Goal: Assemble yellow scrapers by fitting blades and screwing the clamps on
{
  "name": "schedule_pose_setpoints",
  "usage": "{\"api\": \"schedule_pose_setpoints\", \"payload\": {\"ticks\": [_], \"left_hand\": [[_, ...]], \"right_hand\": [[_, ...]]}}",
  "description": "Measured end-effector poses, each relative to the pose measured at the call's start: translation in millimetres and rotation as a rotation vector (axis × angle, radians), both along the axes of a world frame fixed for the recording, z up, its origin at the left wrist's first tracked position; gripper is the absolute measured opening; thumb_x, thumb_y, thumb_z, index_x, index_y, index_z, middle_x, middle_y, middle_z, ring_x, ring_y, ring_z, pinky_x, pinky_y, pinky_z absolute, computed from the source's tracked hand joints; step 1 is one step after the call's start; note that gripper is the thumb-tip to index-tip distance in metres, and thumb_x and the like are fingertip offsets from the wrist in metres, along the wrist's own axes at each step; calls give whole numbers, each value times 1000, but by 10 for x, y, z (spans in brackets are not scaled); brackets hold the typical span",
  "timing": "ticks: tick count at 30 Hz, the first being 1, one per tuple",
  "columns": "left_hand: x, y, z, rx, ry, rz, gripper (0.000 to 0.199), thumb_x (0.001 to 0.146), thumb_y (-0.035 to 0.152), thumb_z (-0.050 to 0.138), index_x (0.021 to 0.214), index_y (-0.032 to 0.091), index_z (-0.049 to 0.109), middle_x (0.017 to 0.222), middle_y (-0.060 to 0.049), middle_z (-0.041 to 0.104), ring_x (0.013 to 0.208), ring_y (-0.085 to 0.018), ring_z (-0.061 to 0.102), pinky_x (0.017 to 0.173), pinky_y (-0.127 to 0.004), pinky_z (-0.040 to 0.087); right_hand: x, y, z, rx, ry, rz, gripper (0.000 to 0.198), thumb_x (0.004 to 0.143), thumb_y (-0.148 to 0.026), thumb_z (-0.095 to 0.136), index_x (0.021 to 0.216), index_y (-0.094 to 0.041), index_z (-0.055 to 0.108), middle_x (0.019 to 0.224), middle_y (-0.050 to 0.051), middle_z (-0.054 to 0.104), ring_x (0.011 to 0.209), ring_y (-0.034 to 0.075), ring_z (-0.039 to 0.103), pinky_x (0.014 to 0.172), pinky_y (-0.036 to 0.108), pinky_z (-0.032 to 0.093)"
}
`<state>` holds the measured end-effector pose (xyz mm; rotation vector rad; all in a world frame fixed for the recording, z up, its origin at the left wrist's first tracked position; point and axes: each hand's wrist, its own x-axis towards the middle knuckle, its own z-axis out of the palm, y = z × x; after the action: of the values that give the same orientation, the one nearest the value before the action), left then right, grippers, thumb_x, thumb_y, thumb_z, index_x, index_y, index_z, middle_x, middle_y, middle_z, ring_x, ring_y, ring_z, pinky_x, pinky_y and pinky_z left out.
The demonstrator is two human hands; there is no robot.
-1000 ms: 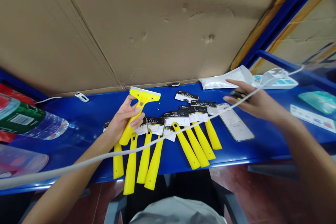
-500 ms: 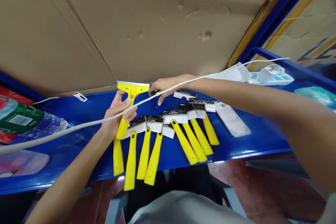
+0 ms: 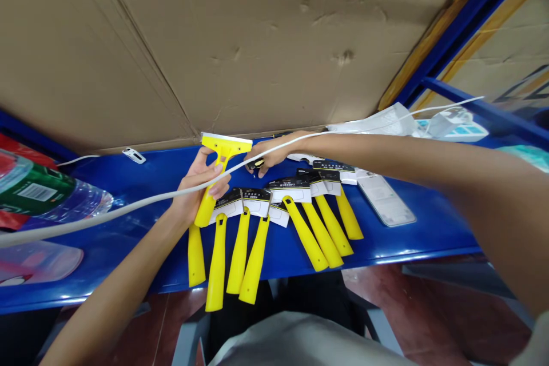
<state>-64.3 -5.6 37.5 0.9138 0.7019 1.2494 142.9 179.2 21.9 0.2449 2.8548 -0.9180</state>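
Observation:
My left hand (image 3: 199,183) is wrapped round the handle of a yellow scraper (image 3: 210,197), held upright with its wide metal-edged head at the top. Beside that head, my right hand (image 3: 274,155) is closed round a small black-and-yellow tool (image 3: 256,164); most of it is hidden by the fingers, so its kind is unclear. Below both hands several more yellow scrapers (image 3: 303,234) lie fanned out, their handles pointing toward me and some jutting over the table edge. Black-and-white card sleeves (image 3: 291,189) cover their heads.
A white cable (image 3: 141,204) crosses in front of both arms. On the blue table (image 3: 154,174) lie a phone (image 3: 386,200), a small white device (image 3: 134,155) and a power strip (image 3: 461,128). A bottle (image 3: 47,191) lies at left. Cardboard (image 3: 274,57) stands behind.
My right hand has turned, and the black-and-yellow tool in it shows more clearly, slightly lower. My left hand still grips the scraper. The whole view has shifted a little.

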Motion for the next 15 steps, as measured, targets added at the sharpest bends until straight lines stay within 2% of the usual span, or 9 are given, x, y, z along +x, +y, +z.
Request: {"api": "schedule_pose_setpoints", "payload": {"ticks": [4, 7, 10, 15], "left_hand": [[-11, 8, -11, 5, -6, 1, 45, 80, 10, 84, 111, 28, 57, 97, 4, 70, 42, -2, 46, 40, -18, 39], [-15, 9, -6, 8, -4, 4, 47, 78, 11, 86, 110, 27, 56, 95, 4, 69, 42, -2, 46, 40, -18, 39], [-8, 0, 7, 6, -3, 1, 48, 78, 11, 87, 111, 27, 55, 95, 4, 68, 42, -2, 46, 39, -18, 39], [-10, 0, -11, 17, 1, -25, 46, 81, 11, 85, 112, 27, 56, 98, 3, 69, 43, -2, 46, 39, -17, 39]], "right_hand": [[-64, -72, -2, 16, 5, -13, 29, 83, -19, 84, 110, -16, 74, 104, 2, 76, 90, 18, 64, 79, 29, 46], [-66, -115, 10, 38, 9, -44, 23, 84, -14, 79, 106, -15, 73, 95, 0, 73, 81, 16, 61, 72, 28, 45], [-37, -149, 51, 54, 7, -64, 20, 88, -16, 77, 107, -15, 72, 86, -2, 70, 71, 15, 56, 64, 28, 42], [-18, -223, 96, 95, 52, -66, 15, 92, -16, 71, 106, -16, 73, 89, 1, 73, 75, 16, 58, 69, 29, 45]]}}
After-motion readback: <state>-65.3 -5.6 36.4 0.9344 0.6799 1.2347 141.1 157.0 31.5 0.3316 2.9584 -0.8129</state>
